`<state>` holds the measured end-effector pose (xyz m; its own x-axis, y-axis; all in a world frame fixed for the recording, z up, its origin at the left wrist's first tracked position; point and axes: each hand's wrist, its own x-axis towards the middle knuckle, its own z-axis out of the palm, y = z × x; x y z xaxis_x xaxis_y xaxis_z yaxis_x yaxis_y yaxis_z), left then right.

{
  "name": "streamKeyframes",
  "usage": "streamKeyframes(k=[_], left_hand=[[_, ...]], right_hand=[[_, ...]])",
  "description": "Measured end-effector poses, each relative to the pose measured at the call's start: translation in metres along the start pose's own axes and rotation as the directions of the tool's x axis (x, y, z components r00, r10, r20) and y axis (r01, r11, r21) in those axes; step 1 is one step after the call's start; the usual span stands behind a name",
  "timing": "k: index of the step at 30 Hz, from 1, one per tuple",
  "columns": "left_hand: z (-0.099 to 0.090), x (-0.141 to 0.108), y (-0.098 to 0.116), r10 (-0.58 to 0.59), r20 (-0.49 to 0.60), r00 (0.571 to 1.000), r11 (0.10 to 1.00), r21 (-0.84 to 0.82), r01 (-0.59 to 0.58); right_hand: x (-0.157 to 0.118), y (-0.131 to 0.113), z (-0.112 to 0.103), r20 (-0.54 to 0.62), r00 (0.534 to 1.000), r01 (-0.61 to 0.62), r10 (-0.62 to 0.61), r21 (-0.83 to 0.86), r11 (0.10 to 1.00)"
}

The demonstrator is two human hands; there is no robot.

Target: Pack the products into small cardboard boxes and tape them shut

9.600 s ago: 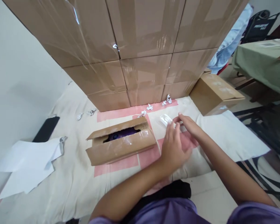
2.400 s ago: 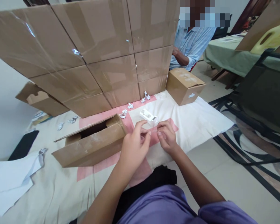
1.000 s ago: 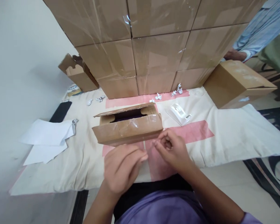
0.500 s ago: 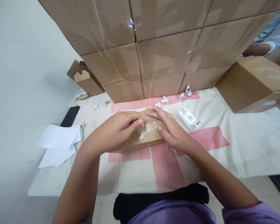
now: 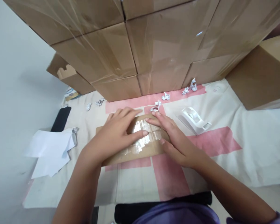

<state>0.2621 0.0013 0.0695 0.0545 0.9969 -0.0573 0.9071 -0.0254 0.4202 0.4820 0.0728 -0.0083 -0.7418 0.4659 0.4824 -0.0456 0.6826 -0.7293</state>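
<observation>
A small brown cardboard box [image 5: 130, 157] lies flat in front of me, with strips of shiny clear tape [image 5: 142, 140] across its top. My left hand [image 5: 119, 132] rests on the box's left part, fingers spread and thumb lying on the tape. On the right end of the box lies my right hand [image 5: 172, 137], its fingers extended and its thumb apart from them. A white tape dispenser [image 5: 194, 120] stands to the right of my right hand. Crumpled paper bits [image 5: 156, 106] sit just beyond the box.
Large taped cardboard boxes [image 5: 161, 46] are stacked behind the work area. An open carton [image 5: 72, 77] stands back left, a bigger box [image 5: 259, 77] at right. White paper sheets [image 5: 51, 149] and a black phone-like object [image 5: 61, 119] lie left on the cloth [image 5: 224, 168]. Another person's arm [image 5: 278, 29] shows top right.
My left hand has gone from curled fingers and thumb on the tape to spread fingers. My right hand stays on the box's right end. The camera view has shifted.
</observation>
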Motion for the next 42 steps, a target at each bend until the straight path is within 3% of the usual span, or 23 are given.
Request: streamKeyframes(k=[4,7,9,11,14,17,23,29,32,36,38,40,42], left_hand=[[0.005,0.003,-0.001,-0.052,0.079,0.996,0.998,-0.022,0.054],[0.007,0.004,0.0,-0.105,0.031,0.994,0.994,-0.004,0.105],[0.008,0.002,0.001,-0.123,0.007,0.992,0.992,0.034,0.122],[0.009,-0.001,0.001,-0.086,0.008,0.996,0.993,0.083,0.085],[0.009,-0.005,0.001,0.019,0.032,0.999,0.992,0.123,-0.022],[0.008,-0.006,0.0,0.076,0.075,0.994,0.99,0.11,-0.084],[0.002,-0.008,-0.011,0.102,0.12,0.988,0.991,0.078,-0.112],[-0.008,-0.009,-0.023,0.1,0.124,0.987,0.994,0.032,-0.105],[-0.011,-0.004,-0.033,0.037,0.134,0.99,0.997,0.062,-0.046],[-0.019,-0.001,-0.051,-0.054,0.137,0.989,0.99,0.135,0.035],[-0.024,-0.007,-0.047,-0.065,0.068,0.996,0.978,0.203,0.05],[-0.023,-0.018,-0.025,-0.027,-0.121,0.992,0.952,0.299,0.062],[-0.009,-0.03,0.011,0.096,-0.37,0.924,0.948,0.318,0.028]], right_hand=[[-0.004,0.002,0.002,-0.002,0.999,-0.042,0.042,0.072,0.997],[-0.006,0.014,0.005,-0.135,0.985,-0.089,0.109,0.148,0.985],[-0.006,0.028,0.006,-0.288,0.931,-0.176,0.222,0.177,0.968],[-0.004,0.045,0.007,-0.401,0.847,-0.298,0.35,0.187,0.936],[-0.001,0.067,0.006,-0.451,0.777,-0.412,0.439,0.163,0.897],[-0.002,0.081,0.008,-0.415,0.802,-0.435,0.43,0.09,0.896],[-0.004,0.099,0.018,-0.208,0.915,-0.386,0.345,-0.214,0.897],[0.004,0.096,0.027,-0.013,0.915,-0.363,0.404,-0.464,0.808],[0.004,0.098,0.027,-0.063,0.93,-0.353,0.362,-0.431,0.831],[0.003,0.097,0.023,-0.256,0.943,-0.267,0.213,-0.199,0.943],[0.003,0.091,0.019,-0.358,0.912,-0.243,0.202,-0.074,0.967],[0.003,0.082,0.015,-0.429,0.869,-0.264,0.246,0.019,0.964],[0.003,0.073,0.012,-0.465,0.837,-0.278,0.289,0.093,0.956]])
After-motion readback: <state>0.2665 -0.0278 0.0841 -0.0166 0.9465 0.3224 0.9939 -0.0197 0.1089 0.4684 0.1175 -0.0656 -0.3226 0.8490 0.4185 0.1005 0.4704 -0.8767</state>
